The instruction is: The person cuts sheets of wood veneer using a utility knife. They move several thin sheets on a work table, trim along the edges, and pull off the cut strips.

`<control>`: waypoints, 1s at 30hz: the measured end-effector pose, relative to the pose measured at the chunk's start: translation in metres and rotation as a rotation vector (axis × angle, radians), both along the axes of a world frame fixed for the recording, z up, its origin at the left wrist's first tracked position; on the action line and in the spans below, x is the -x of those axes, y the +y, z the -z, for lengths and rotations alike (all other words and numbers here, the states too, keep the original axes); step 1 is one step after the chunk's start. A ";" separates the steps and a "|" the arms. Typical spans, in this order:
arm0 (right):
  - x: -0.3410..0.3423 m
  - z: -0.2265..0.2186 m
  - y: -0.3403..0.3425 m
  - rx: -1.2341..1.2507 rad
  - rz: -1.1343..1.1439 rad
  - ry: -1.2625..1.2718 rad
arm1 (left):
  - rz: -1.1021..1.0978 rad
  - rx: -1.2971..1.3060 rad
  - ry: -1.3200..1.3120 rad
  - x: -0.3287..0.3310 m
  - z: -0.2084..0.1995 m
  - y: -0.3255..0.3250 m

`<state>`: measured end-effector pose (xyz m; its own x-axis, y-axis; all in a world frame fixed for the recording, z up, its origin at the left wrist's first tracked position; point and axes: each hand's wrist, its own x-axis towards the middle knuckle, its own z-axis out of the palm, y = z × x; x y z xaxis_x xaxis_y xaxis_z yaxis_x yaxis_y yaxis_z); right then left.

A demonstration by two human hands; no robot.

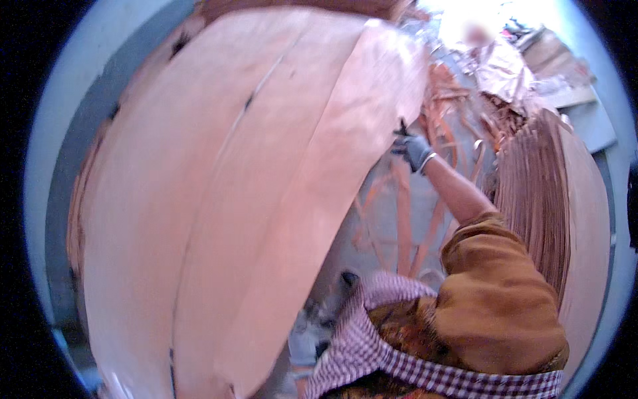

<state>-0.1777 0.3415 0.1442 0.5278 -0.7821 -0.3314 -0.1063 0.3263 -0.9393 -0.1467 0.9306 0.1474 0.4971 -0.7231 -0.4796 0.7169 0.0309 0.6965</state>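
Note:
A large, thin, pinkish-tan sheet, seemingly wood veneer (266, 199), spreads across the left and middle over other sheets. Long dark splits run along its length. My right hand (416, 150), in a grey glove with dark fingertips, reaches out to the sheet's right edge. Its fingers are apart, and whether they touch the edge is hard to tell. Close to my body, my left hand (302, 347) shows as a pale glove beside the sheet's near right edge. Its fingers are hidden or blurred.
To the right stands a tall stack of thin sheets (535, 199), its layered edges facing me. Torn veneer strips (404, 219) litter the floor between the stacks. Beyond them, in bright light, a blurred figure, apparently a person (498, 70), is near more scraps.

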 end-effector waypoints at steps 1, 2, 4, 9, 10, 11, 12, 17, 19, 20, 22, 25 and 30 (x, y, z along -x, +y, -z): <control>0.023 -0.002 0.009 -0.154 -0.019 0.017 | 0.064 -0.120 -0.158 0.004 -0.013 -0.008; 0.027 -0.008 0.022 -0.005 -0.049 0.117 | 0.113 -0.248 -0.317 0.011 -0.030 -0.010; 0.041 -0.024 0.042 0.074 -0.081 0.247 | -0.122 -0.302 -0.044 0.024 -0.067 -0.005; 0.041 -0.047 0.076 0.369 -0.257 0.072 | -0.267 -0.556 -0.363 0.087 -0.084 0.082; 0.035 -0.050 0.089 0.464 -0.347 0.003 | -0.373 -0.587 -0.297 0.104 -0.075 0.109; 0.027 -0.055 0.112 0.525 -0.424 -0.017 | -0.485 -0.613 -0.229 0.120 -0.065 0.135; 0.021 -0.062 0.138 0.582 -0.499 -0.044 | -0.656 -0.660 -0.213 0.130 -0.055 0.164; 0.006 -0.116 0.272 1.125 -1.008 0.219 | -1.267 -0.679 -0.189 0.110 -0.090 0.277; 0.012 -0.110 0.311 1.205 -1.047 0.128 | -1.355 -0.532 -0.127 0.121 -0.091 0.336; 0.016 -0.111 0.329 1.283 -1.071 0.150 | -1.376 -0.428 -0.049 0.127 -0.089 0.353; 0.026 -0.114 0.361 1.438 -1.090 0.218 | -1.377 -0.214 0.101 0.136 -0.089 0.383; 0.036 -0.108 0.410 1.457 -1.080 0.300 | -1.265 0.103 0.074 0.167 -0.091 0.421; 0.037 -0.073 0.434 1.690 -1.006 0.345 | -1.371 0.192 -0.039 0.154 -0.102 0.483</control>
